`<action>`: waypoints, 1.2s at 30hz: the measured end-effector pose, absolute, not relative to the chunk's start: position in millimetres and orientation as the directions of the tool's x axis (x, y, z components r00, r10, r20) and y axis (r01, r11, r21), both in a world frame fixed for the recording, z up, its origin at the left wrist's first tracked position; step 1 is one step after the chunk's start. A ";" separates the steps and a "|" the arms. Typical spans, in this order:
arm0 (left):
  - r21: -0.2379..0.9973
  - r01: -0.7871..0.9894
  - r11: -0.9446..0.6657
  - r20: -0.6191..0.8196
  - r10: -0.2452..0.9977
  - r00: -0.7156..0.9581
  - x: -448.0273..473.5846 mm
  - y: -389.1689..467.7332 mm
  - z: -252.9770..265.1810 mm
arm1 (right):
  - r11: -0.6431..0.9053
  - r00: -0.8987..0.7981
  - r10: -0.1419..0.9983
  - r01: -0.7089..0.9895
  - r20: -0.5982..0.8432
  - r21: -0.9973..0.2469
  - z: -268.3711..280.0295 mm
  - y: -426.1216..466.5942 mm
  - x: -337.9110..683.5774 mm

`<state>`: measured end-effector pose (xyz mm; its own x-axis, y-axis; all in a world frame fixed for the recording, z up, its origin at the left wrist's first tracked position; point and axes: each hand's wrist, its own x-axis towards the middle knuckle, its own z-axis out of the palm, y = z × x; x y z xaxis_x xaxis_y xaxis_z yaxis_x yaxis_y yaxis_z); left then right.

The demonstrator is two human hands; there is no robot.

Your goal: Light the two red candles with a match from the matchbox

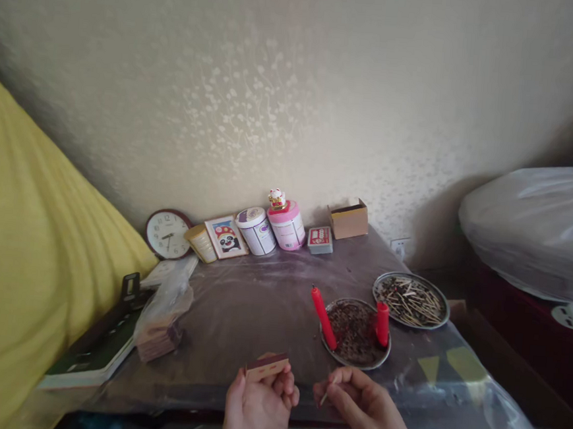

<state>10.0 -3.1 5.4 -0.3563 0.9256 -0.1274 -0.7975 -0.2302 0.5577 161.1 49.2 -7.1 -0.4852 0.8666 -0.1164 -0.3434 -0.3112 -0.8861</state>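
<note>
Now the left hand (259, 404) is gripping a matchbox (267, 366) while the right hand (361, 402), just beside it, is pinching a match (324, 396); striking it seems next, needing a firm scrape.

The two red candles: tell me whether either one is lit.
No. Neither red candle shows a flame; both stand unlit at the metal plate.

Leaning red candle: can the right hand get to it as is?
Probably yes. The right hand pinches a matchstick just below the leaning red candle; only bare plastic-covered table lies between.
</note>
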 end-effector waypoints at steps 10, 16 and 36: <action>0.635 -0.745 -0.206 -0.095 0.936 -0.340 8.4 -0.7 -3.2 | -0.168 -0.417 0.908 -0.271 -0.042 -0.948 -1.8 46.1 164.9; 0.783 -0.608 -0.134 -0.124 0.923 -0.363 5.4 2.2 -18.6 | -0.154 -0.454 0.891 -0.339 0.018 -0.928 8.1 38.5 171.5; 0.943 -0.300 -0.146 0.047 0.948 -0.314 26.5 2.4 -21.3 | 0.238 -0.502 0.795 -0.256 0.340 -0.937 17.1 39.9 180.4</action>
<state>26.5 2.4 -21.3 -0.3136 0.9484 0.0468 -0.3005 -0.1458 0.9426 180.4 39.9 17.1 -0.5021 0.7953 0.3396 -0.2560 0.2384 -0.9368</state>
